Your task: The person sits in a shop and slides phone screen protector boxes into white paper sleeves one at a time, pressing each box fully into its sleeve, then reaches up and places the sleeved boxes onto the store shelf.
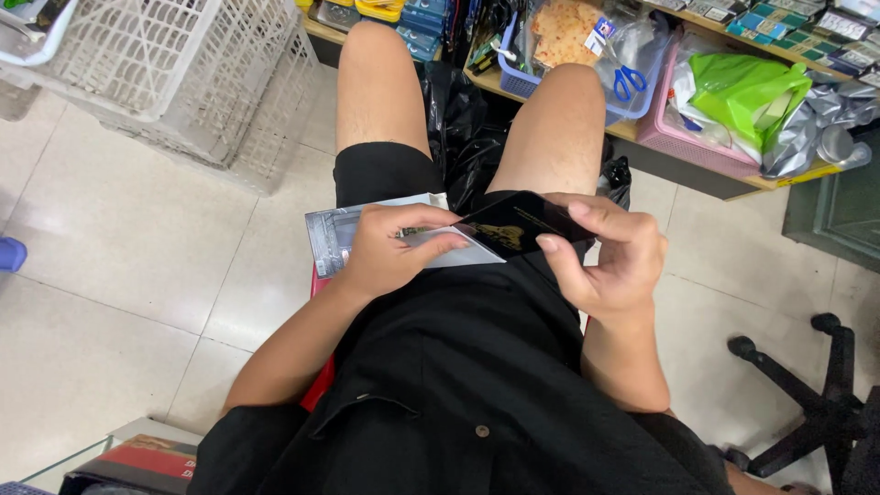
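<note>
Over the lap, the left hand (390, 249) pinches a grey-white flat packet (367, 234), fingers curled shut on it. The right hand (610, 257) grips a black card sleeve (518, 225), touching the packet's right edge. Pale glossy floor tiles (119, 247) lie around. Far shelves (697, 156) hold baskets; their contents are cluttered and partly cut off.

You wear a black button-front shirt (458, 385) with sleeves pushed above the elbows, and black shorts (380, 174); your forearms, hands and knees are bare.
</note>
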